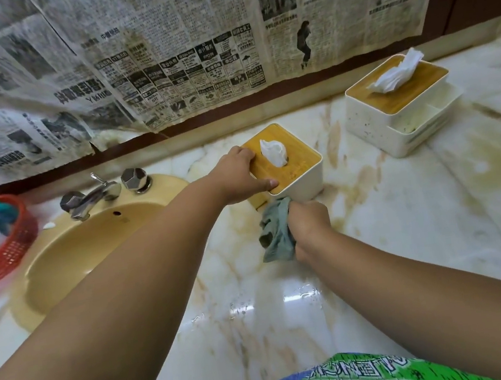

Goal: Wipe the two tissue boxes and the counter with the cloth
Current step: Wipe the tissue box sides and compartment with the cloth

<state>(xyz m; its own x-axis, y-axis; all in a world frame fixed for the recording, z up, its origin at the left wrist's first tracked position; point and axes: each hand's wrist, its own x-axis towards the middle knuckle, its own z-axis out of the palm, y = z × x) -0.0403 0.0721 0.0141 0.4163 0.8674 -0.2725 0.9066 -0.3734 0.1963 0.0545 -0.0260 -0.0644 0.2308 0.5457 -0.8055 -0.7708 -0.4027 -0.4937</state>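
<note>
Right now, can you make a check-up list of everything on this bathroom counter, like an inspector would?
Surface: marble counter, brownish stains at right, wet shine near the front edge.
Job's things: near tissue box, wooden lid, tissue poking out; far tissue box with side trays, back right; grey-green cloth.
Clutter: red basket holding items, left of the sink.
Hands: left hand rests on the near box's lid; right hand grips the cloth bunched at the box's front side.
Cables: nothing seen.
Surroundings: newspaper sheets covering the wall; chrome tap behind the sink.
</note>
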